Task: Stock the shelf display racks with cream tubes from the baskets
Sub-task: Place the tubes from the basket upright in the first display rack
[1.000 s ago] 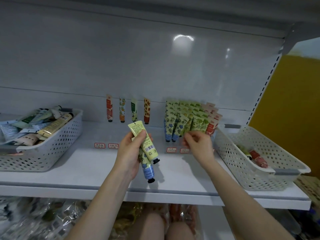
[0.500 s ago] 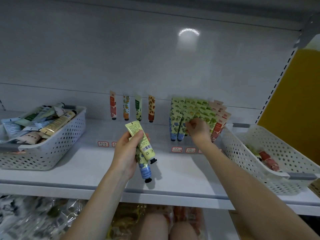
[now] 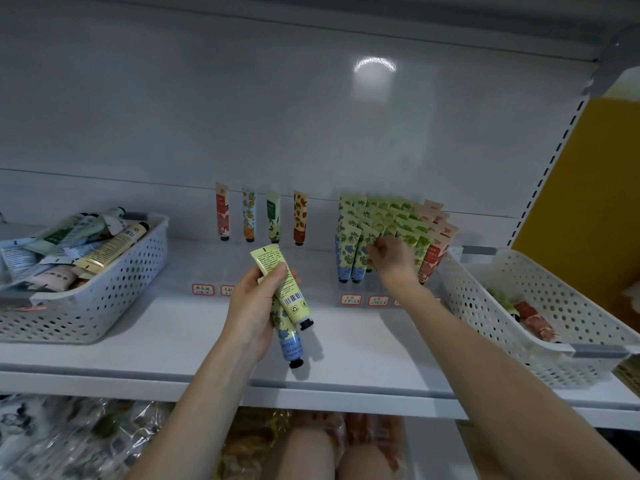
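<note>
Tubes, two of them, sit in my left hand: a yellow one on top, barcode up, and a blue-flowered one under it. Both caps point down toward the shelf edge, and my fingers wrap round the pair. They wait above the shelf, not yet in any row.

My right hand has moved in the last second from the front of the rack up into its rows. Its curled fingers now lie against the blue and green tubes at the front. I cannot tell whether it pinches a tube or only nudges the row straight. I judge that one tube is just going in or has gone in, so the two in my left come next.

The rack's rows look well filled: blue at left, green in the middle, red at right. Four single tubes stand apart at the back wall to the left. The right basket holds only a few tubes; the left basket is piled full, so much stocking remains.
</note>
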`<state>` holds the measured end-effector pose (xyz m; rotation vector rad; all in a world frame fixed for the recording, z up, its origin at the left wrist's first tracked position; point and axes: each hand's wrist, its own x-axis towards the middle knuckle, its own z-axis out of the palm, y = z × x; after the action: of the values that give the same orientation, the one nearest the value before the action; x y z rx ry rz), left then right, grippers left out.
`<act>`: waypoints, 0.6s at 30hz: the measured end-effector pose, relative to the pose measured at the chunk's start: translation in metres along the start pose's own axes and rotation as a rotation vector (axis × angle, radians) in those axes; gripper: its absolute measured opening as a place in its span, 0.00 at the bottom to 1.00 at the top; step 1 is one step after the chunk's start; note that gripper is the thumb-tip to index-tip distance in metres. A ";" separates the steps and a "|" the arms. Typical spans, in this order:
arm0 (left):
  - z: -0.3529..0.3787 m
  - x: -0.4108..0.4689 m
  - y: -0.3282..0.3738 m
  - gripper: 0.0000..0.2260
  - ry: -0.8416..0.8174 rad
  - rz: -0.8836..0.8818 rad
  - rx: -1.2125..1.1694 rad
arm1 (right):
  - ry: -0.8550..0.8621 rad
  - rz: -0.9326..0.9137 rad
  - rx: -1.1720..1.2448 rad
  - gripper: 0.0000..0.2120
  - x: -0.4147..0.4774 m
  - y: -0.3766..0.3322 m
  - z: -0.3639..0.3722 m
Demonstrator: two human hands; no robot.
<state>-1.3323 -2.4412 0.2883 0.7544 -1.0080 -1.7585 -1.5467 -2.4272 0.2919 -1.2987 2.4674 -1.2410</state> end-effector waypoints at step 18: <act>0.001 -0.002 0.000 0.03 -0.023 0.014 0.007 | -0.014 0.021 0.066 0.13 -0.005 0.001 -0.010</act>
<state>-1.3330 -2.4388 0.2887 0.7313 -1.0323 -1.7561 -1.5488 -2.4174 0.2964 -1.2585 2.4030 -1.2922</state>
